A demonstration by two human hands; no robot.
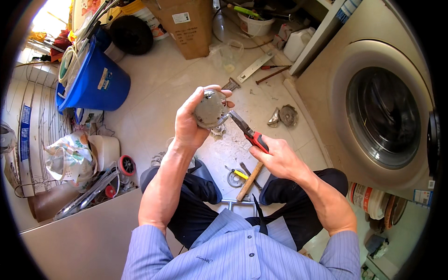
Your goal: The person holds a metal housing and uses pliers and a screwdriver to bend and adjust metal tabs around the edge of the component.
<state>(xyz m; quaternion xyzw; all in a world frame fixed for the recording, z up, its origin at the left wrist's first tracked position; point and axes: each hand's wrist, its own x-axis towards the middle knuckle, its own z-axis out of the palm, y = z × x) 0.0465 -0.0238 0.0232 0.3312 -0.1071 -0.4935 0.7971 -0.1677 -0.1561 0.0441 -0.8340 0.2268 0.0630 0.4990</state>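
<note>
A round grey metal disc-shaped part (211, 110) is gripped at its rim by my left hand (188, 122), thumb along one side and fingertips showing at the far edge. My right hand (276, 156) is wrapped round the red and black handles of a pair of pliers (247, 129). The jaws of the pliers meet the right edge of the disc; whether they clamp it I cannot tell. Below on the floor lie whitish debris and crumbs (238, 151). What is under my left palm is hidden.
A wooden-handled hammer (250, 181), a yellow-handled screwdriver (239, 173) and a metal ring lie between my feet. Broken metal pieces (288, 115) rest further right. A washing machine (322, 93) stands at right, a blue bucket (112, 88) at left, a cardboard box (184, 35) ahead.
</note>
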